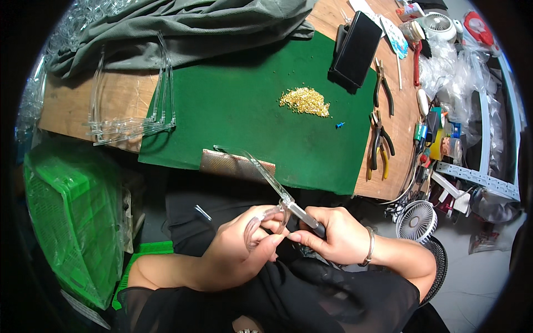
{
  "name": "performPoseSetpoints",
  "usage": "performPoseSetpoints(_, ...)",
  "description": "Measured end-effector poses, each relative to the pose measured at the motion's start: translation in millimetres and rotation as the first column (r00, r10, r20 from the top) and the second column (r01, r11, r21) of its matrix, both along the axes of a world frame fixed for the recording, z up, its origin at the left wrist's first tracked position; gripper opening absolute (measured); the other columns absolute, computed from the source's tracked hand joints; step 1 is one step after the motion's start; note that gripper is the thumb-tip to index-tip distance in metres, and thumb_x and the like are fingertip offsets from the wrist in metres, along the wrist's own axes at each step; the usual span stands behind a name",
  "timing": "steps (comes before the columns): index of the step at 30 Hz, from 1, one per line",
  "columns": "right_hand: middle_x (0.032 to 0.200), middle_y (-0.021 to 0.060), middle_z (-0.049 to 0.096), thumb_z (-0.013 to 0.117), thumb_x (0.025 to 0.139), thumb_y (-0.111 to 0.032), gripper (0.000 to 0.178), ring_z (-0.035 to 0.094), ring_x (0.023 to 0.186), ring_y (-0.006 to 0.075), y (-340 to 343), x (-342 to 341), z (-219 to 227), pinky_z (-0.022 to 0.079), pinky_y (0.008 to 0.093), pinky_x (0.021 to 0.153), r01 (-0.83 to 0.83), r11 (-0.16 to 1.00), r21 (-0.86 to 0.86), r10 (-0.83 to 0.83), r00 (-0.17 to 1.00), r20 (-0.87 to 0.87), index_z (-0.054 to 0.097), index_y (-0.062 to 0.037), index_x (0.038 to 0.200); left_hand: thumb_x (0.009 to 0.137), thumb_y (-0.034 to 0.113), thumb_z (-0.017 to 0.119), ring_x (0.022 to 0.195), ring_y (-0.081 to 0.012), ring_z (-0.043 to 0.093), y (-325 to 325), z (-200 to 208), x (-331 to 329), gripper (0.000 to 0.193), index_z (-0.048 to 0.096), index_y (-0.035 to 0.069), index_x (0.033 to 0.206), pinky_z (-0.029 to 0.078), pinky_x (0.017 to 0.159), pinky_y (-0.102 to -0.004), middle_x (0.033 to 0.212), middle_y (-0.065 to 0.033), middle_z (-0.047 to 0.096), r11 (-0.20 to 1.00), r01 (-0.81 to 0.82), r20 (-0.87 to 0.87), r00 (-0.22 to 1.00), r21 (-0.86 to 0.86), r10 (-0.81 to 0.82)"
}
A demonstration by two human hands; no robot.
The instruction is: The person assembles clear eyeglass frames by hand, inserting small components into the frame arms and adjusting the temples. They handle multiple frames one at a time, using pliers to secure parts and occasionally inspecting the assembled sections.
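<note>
1. In the head view, your left hand (241,238) has its fingers curled around a clear, curved frame (270,180), pinching it just left of your right hand (340,236); its long arm reaches forward of both hands.
2. Your right hand grips the dark handle of a silver-shafted tool (303,215), whose shaft meets the frame between your hands.
3. Ahead of your hands, a gold heap of tiny pieces (305,102) lies on the green mat (233,105).
4. Ahead and right of your right hand lie pliers (373,145).

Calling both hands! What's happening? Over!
Left hand holds clear glasses frame. Right hand grips silver-and-black tool, tip at frame's corner. Nothing visibly blocking; gold bits heaped on green mat.
</note>
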State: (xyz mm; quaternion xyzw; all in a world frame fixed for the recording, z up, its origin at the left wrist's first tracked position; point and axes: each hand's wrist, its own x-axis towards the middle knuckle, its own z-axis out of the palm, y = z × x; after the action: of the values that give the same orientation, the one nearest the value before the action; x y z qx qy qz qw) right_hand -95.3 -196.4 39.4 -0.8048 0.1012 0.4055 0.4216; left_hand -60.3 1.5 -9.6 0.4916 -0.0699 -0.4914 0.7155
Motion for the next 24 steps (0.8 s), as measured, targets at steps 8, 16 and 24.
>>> performPoseSetpoints(8, 0.083, 0.0111, 0.056, 0.06, 0.084, -0.024, 0.029, 0.055, 0.075, 0.0194, -25.9, 12.2, -16.2, 0.045, 0.0312, 0.071, 0.106, 0.969, 0.223, -0.156, 0.963, 0.22, 0.051, -0.0008, 0.098, 0.082, -0.009, 0.05, 0.065, -0.0171, 0.059, 14.1, 16.3, 24.4, 0.048, 0.033, 0.0, 0.126, 0.054, 0.064, -0.0323, 0.094, -0.0152, 0.055, 0.98, -0.032, -0.267, 0.963, -0.195, -0.021)
performPoseSetpoints(16, 0.11, 0.0109, 0.047, 0.055, 0.085, -0.015, 0.034, 0.046, 0.101, 0.0184, -28.4, 12.1, -58.5, 0.037, 0.0305, 0.088, 0.151, 0.959, 0.241, -0.247, 0.863, 0.442, 0.044, -0.0017, 0.114, 0.08, -0.006, 0.053, 0.056, -0.0167, 0.056, 22.2, 27.6, 32.5, 0.052, 0.035, 0.001, 0.128, 0.054, 0.056, -0.0342, 0.092, -0.0162, 0.054, 0.946, -0.124, -0.471, 0.881, -0.299, -0.033)
performPoseSetpoints(24, 0.106, 0.0099, 0.054, 0.057, 0.084, -0.011, 0.033, 0.05, 0.101, 0.0159, -25.0, 5.9, -69.3, 0.039, 0.0291, 0.089, 0.283, 0.871, 0.403, -0.435, 0.826, 0.359, 0.046, -0.0012, 0.113, 0.079, -0.003, 0.053, 0.048, -0.0126, 0.05, 16.7, 27.8, 38.0, 0.052, 0.036, 0.0, 0.128, 0.052, 0.047, -0.0303, 0.089, -0.0133, 0.053, 0.931, -0.2, -0.65, 0.758, -0.305, -0.05)
